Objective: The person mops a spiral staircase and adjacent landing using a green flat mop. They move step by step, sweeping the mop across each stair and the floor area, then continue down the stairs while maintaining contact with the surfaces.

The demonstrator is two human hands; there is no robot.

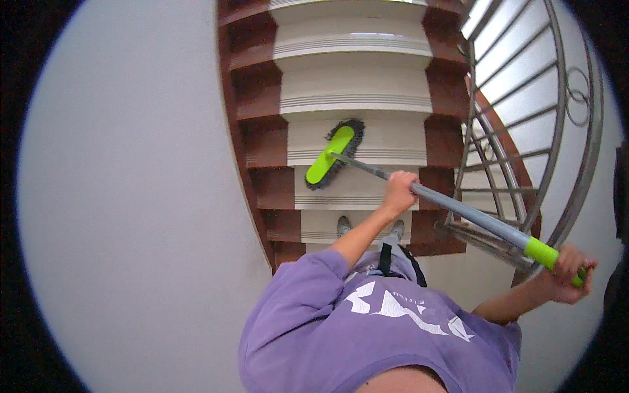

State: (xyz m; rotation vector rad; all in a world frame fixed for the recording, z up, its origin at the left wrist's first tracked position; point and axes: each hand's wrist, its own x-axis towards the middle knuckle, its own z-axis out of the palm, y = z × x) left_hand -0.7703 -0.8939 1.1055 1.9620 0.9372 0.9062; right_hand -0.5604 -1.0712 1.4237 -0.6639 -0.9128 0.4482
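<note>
A mop with a long grey telescopic handle (471, 215) slants from upper left to lower right across the view. My left hand (402, 190) is closed around the lower, thinner end of the pole. At the other end, my right hand (572, 275) grips the lime-green handle end. The mop's lime-green oval head (330, 155), fringed with dark grey fibres, lies tilted over the pale middle of the stairs, across a step edge. Whether the fringe presses on the tread I cannot tell.
Curved stairs (356, 78) with pale centres and red-brown sides rise ahead. A metal railing (557, 123) stands at the right, near the pole. A white wall (137, 172) runs along the left. My shoes (344, 226) are on a lower step.
</note>
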